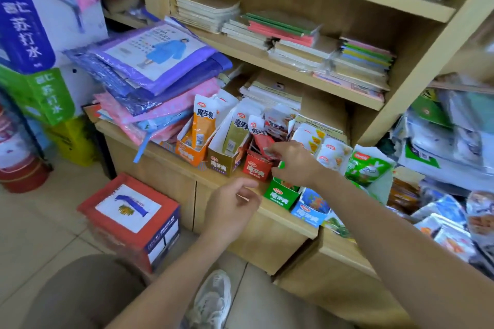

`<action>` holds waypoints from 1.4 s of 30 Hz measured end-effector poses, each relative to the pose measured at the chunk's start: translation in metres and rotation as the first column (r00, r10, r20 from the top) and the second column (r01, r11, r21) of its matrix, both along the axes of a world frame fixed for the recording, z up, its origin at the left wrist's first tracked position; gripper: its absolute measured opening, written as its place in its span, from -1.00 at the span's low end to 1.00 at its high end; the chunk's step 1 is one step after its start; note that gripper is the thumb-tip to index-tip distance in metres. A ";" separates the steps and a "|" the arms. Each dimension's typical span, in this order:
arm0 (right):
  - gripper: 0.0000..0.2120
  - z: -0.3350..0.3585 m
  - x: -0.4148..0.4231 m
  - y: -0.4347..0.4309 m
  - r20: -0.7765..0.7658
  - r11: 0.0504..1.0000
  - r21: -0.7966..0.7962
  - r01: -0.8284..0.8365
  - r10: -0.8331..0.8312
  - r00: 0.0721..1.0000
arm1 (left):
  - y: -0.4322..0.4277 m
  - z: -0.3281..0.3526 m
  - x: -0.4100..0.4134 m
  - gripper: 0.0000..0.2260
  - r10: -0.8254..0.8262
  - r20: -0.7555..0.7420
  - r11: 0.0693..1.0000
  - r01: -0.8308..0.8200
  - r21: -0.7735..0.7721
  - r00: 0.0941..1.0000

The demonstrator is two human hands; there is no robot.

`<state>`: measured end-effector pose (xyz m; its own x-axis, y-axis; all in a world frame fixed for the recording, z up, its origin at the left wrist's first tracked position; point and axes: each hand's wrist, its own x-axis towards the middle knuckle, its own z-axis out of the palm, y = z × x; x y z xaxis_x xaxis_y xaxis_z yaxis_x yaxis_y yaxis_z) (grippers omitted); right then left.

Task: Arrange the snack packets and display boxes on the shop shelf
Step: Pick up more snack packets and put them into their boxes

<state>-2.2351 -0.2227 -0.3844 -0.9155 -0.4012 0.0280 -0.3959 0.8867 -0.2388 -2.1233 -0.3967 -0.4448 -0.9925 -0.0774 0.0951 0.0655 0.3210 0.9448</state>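
Your right hand's (pixel 294 163) fingertips (pixel 274 151) pinched the near end of a red snack packet (pixel 263 143), which stood tilted in the red display box (pixel 256 167) at the hand's nine o'clock; the rest of that hand curled over the green display box (pixel 280 196) and hid its top, so what lay inside could not be told; a blue display box (pixel 310 208) sat touching the green one at its four o'clock; at ten o'clock of the red box stood the olive display box (pixel 223 164) and then the orange display box (pixel 190 155), each with a tall packet upright in it; white packets (pixel 330 151) and a green packet (pixel 369 165) crowded in at the right hand's two and three o'clock; a leaning stack of raincoat packs (pixel 160 69) overhung the orange box from eleven o'clock; all the boxes stood on the wooden shelf ledge (pixel 165 151).

Your left hand (pixel 232 208) hovered at seven o'clock of the right, in front of the ledge, fingers loosely curled with nothing seen in them; both forearms reached in from five and six o'clock.

The packets heaped at the far right were blurred and cut off by the edge.
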 end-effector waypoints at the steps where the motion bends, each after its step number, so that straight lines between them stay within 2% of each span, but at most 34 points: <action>1: -0.50 0.004 0.008 0.005 -0.012 0.999 -0.034 -0.017 0.017 1.000 | 0.003 0.001 0.001 -0.83 -0.025 -0.014 0.999 0.024 -0.042 1.000; 3: -0.48 0.011 0.030 0.019 -0.082 0.994 -0.109 -0.022 0.013 0.997 | 0.010 0.003 0.004 -0.84 -0.074 -0.030 0.983 0.068 -0.171 0.997; 8: -0.72 0.005 0.104 0.081 -0.190 0.986 -0.169 -0.012 -0.021 0.982 | 0.037 0.008 0.017 -0.85 -0.230 -0.061 0.862 0.174 -0.476 0.971; 12: -0.71 -0.008 0.168 0.139 -0.234 0.989 -0.110 0.103 -0.126 0.964 | 0.068 0.003 0.027 -0.82 -0.366 -0.100 0.801 0.258 -0.540 0.925; 15: -0.74 -0.012 0.212 0.178 -0.268 0.976 -0.114 0.185 -0.209 0.940 | 0.097 0.004 0.038 -0.86 -0.441 -0.186 0.715 0.219 -0.664 0.878; 19: -0.69 -0.007 0.264 0.232 -0.265 0.924 -0.168 0.343 -0.378 0.887 | 0.143 0.011 0.052 -0.85 -0.576 -0.282 0.638 0.206 -0.742 0.768; 24: -0.71 -0.003 0.312 0.297 -0.349 0.777 -0.279 0.564 -0.629 0.694 | 0.216 0.031 0.070 -0.79 -0.731 -0.282 0.521 0.242 -0.818 0.622; 29: -0.73 -0.008 0.347 0.369 -0.406 0.580 -0.368 0.727 -0.804 0.435 | 0.305 0.058 0.087 -0.73 -0.830 -0.330 0.484 0.287 -0.826 0.449; 32: -0.61 -0.020 0.361 0.422 -0.484 0.494 -0.370 0.787 -0.825 0.290 | 0.361 0.071 0.087 -0.66 -0.867 -0.315 0.450 0.335 -0.828 0.386; 34: -0.44 -0.026 0.364 0.455 -0.441 0.425 -0.362 0.830 -0.862 0.249 | 0.399 0.077 0.084 -0.63 -0.896 -0.288 0.405 0.351 -0.845 0.339; 36: -0.25 -0.026 0.364 0.482 -0.394 0.403 -0.324 0.856 -0.880 0.266 | 0.437 0.080 0.083 -0.57 -0.921 -0.237 0.342 0.353 -0.871 0.309; 38: -0.12 -0.023 0.360 0.504 -0.380 0.448 -0.244 0.860 -0.860 0.340 | 0.473 0.079 0.084 -0.47 -0.937 -0.170 0.281 0.364 -0.888 0.306; 40: -0.11 -0.018 0.354 0.520 -0.332 0.486 -0.137 0.863 -0.844 0.422 | 0.504 0.075 0.087 -0.38 -0.937 -0.062 0.200 0.383 -0.902 0.344; 42: -0.21 -0.016 0.349 0.532 -0.269 0.546 -0.070 0.835 -0.816 0.511 | 0.522 0.067 0.093 -0.42 -0.929 0.022 0.155 0.444 -0.883 0.369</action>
